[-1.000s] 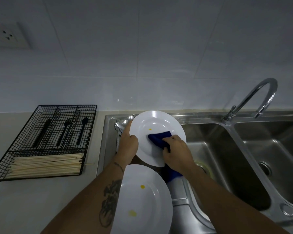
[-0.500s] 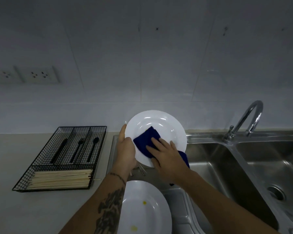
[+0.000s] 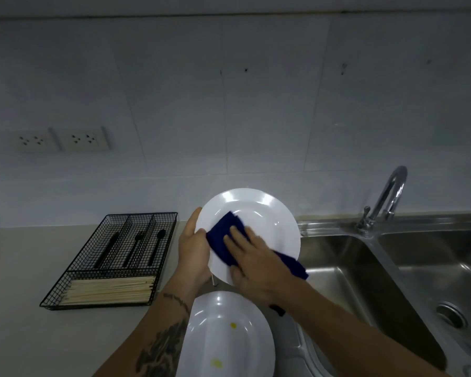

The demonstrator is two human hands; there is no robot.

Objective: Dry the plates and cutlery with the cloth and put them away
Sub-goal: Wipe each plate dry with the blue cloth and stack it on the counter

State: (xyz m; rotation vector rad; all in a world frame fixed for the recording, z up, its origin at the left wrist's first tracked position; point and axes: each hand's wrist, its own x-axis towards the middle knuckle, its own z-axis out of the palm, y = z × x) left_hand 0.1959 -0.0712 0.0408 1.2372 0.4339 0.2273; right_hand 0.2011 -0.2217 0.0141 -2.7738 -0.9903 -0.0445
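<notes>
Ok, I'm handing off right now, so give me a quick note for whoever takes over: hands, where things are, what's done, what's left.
Left hand grips the left rim of the raised plate, held tilted above the sink.
Right hand presses the blue cloth flat on the plate's face, fingers straight.
Second plate lies below, near the sink's edge, with yellow spots on it.
Wire tray on the counter holds three black utensils and chopsticks.
Done: wiping of the held plate is under way.
Left: finish it, put it away, dry the second plate.
</notes>
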